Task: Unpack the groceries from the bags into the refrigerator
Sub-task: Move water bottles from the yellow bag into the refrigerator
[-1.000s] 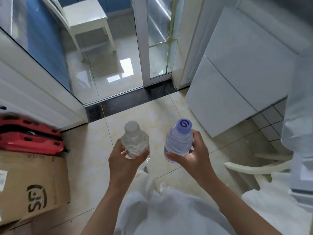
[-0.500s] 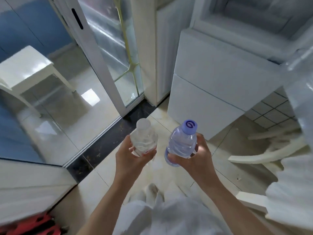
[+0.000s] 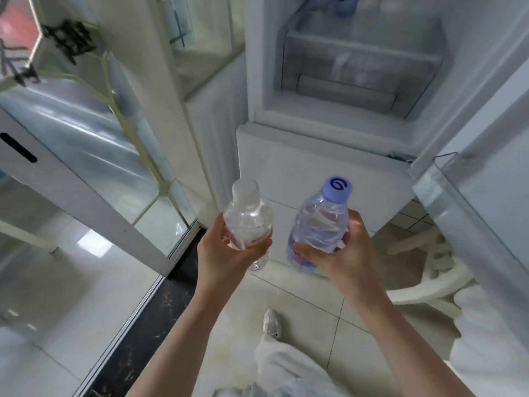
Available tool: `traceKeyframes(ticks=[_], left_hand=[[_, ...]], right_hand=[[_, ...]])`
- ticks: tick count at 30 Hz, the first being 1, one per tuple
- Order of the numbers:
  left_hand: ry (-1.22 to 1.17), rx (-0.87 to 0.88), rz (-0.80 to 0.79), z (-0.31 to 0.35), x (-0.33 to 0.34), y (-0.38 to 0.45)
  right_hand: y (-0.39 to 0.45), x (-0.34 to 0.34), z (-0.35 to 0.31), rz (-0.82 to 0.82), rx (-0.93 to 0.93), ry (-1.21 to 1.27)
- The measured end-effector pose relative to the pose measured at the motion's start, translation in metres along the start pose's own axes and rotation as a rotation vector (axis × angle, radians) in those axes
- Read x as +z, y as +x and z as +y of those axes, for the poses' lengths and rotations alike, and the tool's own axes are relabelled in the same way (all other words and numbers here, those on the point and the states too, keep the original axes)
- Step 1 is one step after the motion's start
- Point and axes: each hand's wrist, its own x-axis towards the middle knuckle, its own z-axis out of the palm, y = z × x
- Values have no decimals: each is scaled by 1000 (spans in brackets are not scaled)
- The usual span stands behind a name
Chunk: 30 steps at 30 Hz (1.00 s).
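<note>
My left hand (image 3: 226, 253) grips a clear water bottle with a white cap (image 3: 247, 222). Beside it, my right hand (image 3: 340, 256) grips a clear water bottle with a purple cap (image 3: 323, 222). Both bottles stand upright in front of the white refrigerator (image 3: 315, 156). Its upper compartment is open, showing a clear drawer (image 3: 357, 67) with something pale inside and a shelf above it. A blue-capped item (image 3: 345, 5) sits at the top edge of the fridge interior. The open fridge door (image 3: 472, 181) stands at the right with a clear door bin.
A glass sliding door with a white frame (image 3: 94, 196) runs along the left, over a dark threshold (image 3: 148, 319). A white plastic chair (image 3: 429, 270) stands low at the right under the fridge door. My shoe (image 3: 270, 322) is on the beige tile floor.
The view has swung up and right from the floor to the open fridge compartment. Both hands have kept their bottles and stand closer to the fridge.
</note>
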Motion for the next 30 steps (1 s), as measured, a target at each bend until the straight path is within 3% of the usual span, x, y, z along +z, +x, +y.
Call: traceKeyframes(ticks=[11, 22, 30], left_hand=[[-82, 176, -121, 92, 85, 155], [-160, 391, -231, 191, 161, 295], [-281, 512, -312, 258, 215, 391]], right_hand=[[175, -41, -40, 208, -172, -99], [295, -70, -84, 444, -188, 18], [383, -90, -126, 639, -238, -72]])
